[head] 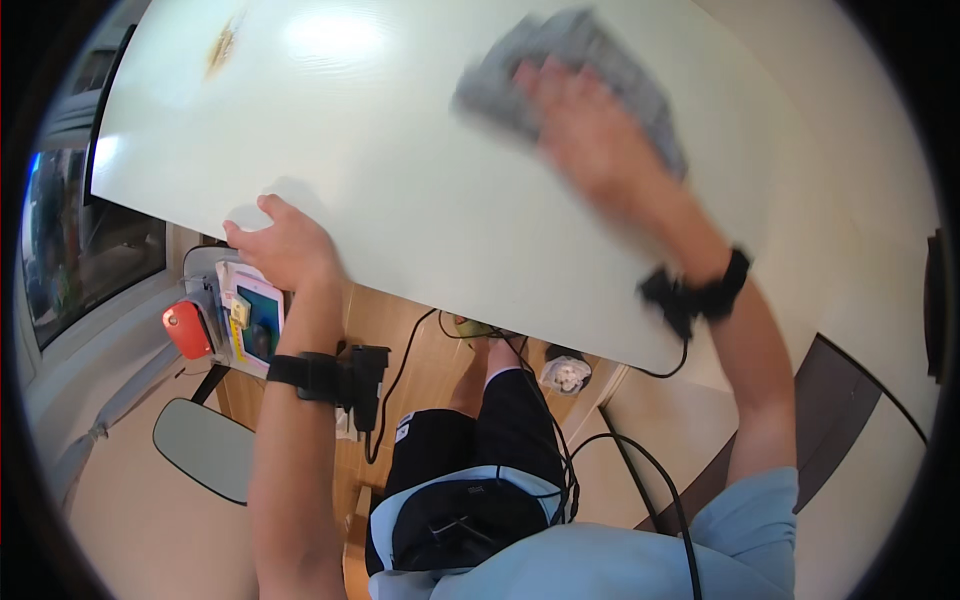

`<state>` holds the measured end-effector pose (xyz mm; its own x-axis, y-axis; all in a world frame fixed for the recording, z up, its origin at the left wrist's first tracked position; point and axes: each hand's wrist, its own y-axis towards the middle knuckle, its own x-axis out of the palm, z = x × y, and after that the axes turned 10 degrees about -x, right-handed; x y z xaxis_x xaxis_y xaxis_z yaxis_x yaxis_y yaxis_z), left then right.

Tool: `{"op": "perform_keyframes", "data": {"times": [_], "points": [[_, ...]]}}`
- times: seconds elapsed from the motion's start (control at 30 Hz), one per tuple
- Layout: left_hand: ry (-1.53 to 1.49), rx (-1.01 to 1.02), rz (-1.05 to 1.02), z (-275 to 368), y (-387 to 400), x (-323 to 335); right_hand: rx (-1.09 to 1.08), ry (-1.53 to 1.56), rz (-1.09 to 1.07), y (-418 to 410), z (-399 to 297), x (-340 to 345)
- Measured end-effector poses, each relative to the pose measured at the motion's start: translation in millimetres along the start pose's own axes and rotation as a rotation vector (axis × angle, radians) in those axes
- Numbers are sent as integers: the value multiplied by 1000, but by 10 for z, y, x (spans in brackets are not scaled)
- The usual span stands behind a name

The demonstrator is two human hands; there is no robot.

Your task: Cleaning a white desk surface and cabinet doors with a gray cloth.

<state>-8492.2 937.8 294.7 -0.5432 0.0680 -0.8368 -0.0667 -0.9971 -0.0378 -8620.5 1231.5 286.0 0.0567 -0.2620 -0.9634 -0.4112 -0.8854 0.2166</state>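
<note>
A grey cloth lies bunched on the pale, glossy tabletop at the upper right. My right hand is on top of it, fingers pressed into the folds; hand and cloth are blurred. At the near left edge of the table, my left hand holds the rim, with the thumb and a fingertip showing above and the other fingers hidden. A brown stain marks the surface at the far left.
Left below the table, a tablet and a red case rest on a chair seat. Black cables hang from my wrist straps past my legs. A lined waste bin stands on the floor. A window is at left.
</note>
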Motion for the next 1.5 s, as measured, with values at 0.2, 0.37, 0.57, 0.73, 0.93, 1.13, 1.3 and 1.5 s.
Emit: {"op": "perform_keyframes", "data": {"times": [0.2, 0.37, 0.57, 0.73, 0.93, 1.13, 1.3, 1.5], "points": [[4, -12, -33, 50, -13, 24, -101, 449, -255, -682, -1281, -350], [-21, -29, -50, 27, 5, 8, -133, 532, -184, -612, -891, -374], [3, 12, -29, -42, 56, 54, 163, 18, 30, -316, 601, -291], [-16, 34, 9, -4, 24, 24, 412, -35, -8, -80, 1380, -516], [18, 42, 33, -29, 44, 74, 386, -78, 126, -316, 1549, -119], [69, -25, 31, 7, 32, 62, 159, 72, -107, -371, -138, -265], [77, -50, 23, 63, 10, 20, 52, 291, -238, -557, -1177, -416], [62, -47, 14, 58, -13, 31, 5, 425, -279, -688, -1342, -421]]}}
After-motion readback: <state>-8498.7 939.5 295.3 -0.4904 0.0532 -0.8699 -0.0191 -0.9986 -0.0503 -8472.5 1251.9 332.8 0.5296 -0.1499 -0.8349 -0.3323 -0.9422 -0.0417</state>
